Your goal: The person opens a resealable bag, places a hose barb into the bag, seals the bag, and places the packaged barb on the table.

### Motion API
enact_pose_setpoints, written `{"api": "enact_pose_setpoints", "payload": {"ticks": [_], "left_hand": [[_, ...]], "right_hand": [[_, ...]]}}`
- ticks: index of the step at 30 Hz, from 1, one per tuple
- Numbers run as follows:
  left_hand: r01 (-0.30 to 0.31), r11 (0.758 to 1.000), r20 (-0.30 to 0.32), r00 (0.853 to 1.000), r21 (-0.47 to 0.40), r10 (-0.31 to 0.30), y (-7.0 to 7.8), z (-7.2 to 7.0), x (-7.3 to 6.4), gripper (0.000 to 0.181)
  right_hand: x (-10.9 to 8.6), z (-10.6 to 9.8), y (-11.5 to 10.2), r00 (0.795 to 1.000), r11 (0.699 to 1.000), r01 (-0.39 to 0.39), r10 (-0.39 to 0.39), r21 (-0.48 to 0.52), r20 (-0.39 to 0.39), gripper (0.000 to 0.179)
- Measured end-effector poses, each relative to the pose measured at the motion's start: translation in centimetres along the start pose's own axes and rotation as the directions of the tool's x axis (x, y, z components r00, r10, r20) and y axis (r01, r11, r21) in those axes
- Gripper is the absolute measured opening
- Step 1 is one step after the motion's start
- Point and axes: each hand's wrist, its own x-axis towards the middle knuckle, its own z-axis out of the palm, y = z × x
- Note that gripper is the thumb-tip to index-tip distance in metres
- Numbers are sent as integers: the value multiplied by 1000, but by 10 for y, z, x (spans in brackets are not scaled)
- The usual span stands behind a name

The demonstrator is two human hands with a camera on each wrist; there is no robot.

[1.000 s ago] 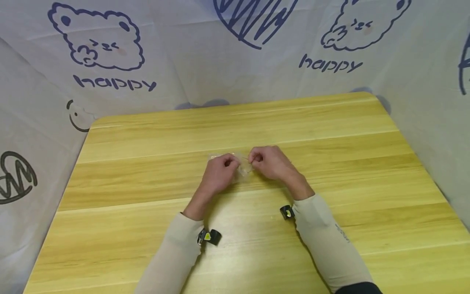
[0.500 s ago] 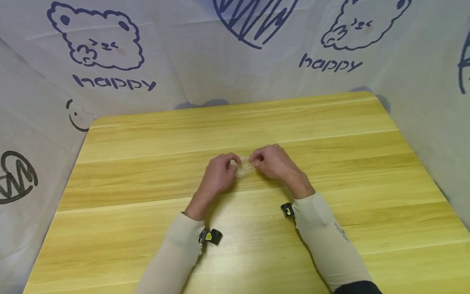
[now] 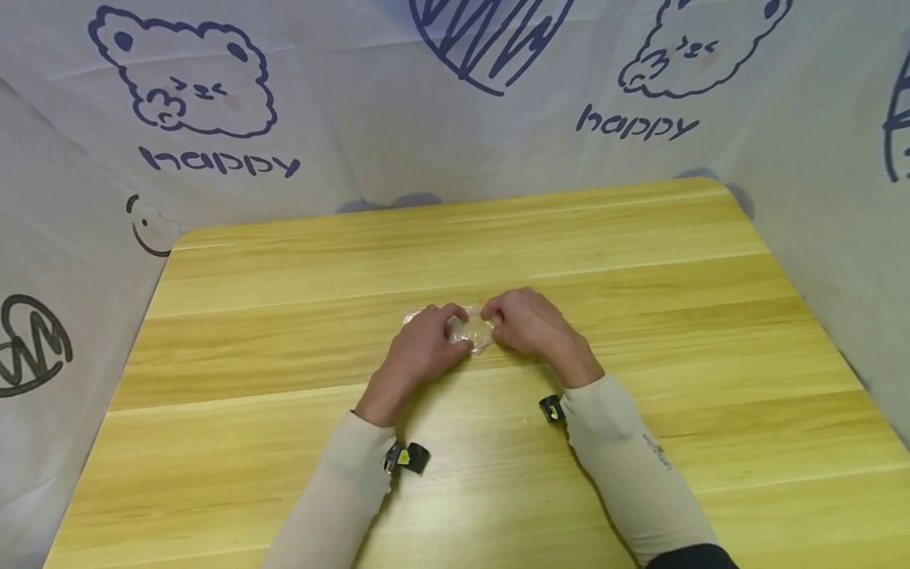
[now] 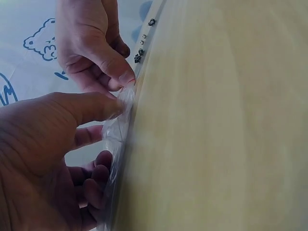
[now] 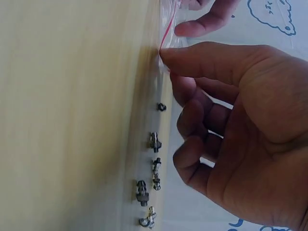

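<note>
Head view: from here I see the left grip [image 3: 419, 345] holding a clear bag [image 3: 475, 336] in its curled thumb and fingers, the bag between both grips at the tabletop [image 3: 640, 300]. The right grip [image 3: 529, 322] pinches it by its red line [image 5: 167, 31]; metal fittings [image 5: 154, 142] sit near that grip.

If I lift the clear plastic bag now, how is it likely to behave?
The clear plastic bag is probably floppy, because its film is creased. It looks thin and see-through, so it should be light. The edge with the red line may be slightly stiffer.
</note>
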Motion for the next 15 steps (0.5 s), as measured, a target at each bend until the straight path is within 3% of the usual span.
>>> {"api": "enact_pose_setpoints", "payload": {"ticks": [15], "left_hand": [[-88, 994, 49, 995, 60, 85, -6, -2, 0, 60]], "right_hand": [[1, 1, 2, 1000, 1000, -10, 9, 23, 22, 29]]}}
